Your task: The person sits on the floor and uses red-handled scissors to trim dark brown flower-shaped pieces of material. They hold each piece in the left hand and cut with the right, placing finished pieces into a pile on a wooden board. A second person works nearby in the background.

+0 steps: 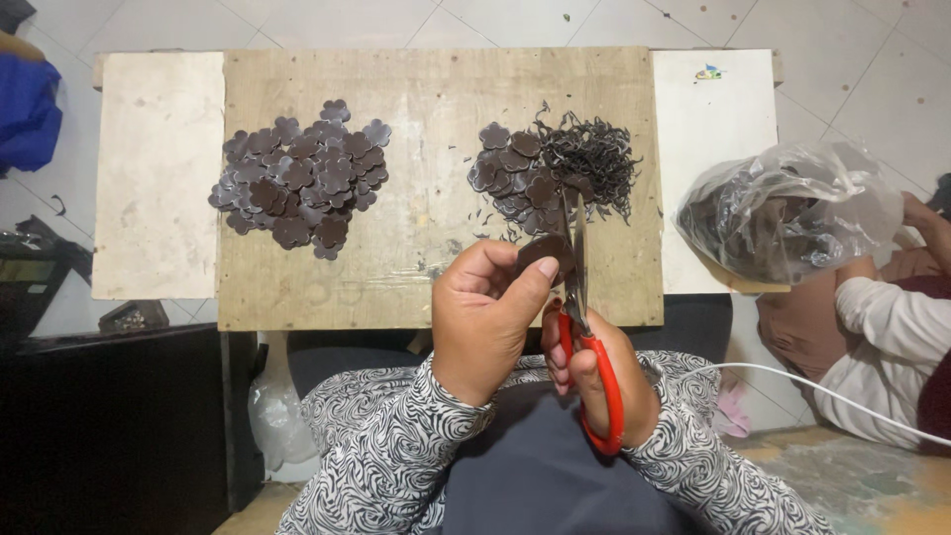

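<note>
My left hand (485,317) pinches a small dark brown flower-shaped piece (545,253) between thumb and fingers, just above the near edge of the wooden board (436,178). My right hand (594,372) grips red-handled scissors (580,297), blades pointing away and set against the piece's right side. A large pile of brown flower pieces (302,178) lies on the board's left half. Further right sit a smaller pile of pieces (510,173) and a tangle of thin dark trimmings (594,159).
A clear plastic bag of dark pieces (788,213) rests at the table's right edge, beside another person's white sleeve (892,322). A white cable (822,391) runs across the lower right. Blue cloth (25,104) lies at the far left.
</note>
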Available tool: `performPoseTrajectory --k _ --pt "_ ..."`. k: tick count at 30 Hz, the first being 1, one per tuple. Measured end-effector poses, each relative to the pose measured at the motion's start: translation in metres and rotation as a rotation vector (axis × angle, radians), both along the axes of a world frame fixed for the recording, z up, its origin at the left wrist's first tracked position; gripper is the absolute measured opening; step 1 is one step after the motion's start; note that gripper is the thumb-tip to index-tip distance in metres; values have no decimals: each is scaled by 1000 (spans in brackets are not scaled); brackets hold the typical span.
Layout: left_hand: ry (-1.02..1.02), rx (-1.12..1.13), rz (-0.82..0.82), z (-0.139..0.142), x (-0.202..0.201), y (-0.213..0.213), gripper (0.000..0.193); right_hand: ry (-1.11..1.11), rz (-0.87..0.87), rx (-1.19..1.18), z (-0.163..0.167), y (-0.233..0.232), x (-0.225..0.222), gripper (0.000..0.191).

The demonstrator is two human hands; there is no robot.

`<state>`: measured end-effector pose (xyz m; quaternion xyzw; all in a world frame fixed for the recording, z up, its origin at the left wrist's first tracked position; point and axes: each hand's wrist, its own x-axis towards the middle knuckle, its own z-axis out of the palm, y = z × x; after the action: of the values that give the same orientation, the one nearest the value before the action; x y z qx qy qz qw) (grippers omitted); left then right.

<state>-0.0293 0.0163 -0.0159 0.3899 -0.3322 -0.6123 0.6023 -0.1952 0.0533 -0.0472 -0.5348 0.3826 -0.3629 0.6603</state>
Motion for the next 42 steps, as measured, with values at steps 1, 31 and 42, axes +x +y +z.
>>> performPoseTrajectory --k 1,31,42 --pt "-11 -11 2 0 -1 -1 7 -3 -9 9 -1 -1 -1 77" --pt "-117 57 -79 16 9 -4 19 106 126 -46 8 -16 -12 94" --pt "-97 63 -78 11 10 -3 18 35 142 20 -1 -14 -17 83"
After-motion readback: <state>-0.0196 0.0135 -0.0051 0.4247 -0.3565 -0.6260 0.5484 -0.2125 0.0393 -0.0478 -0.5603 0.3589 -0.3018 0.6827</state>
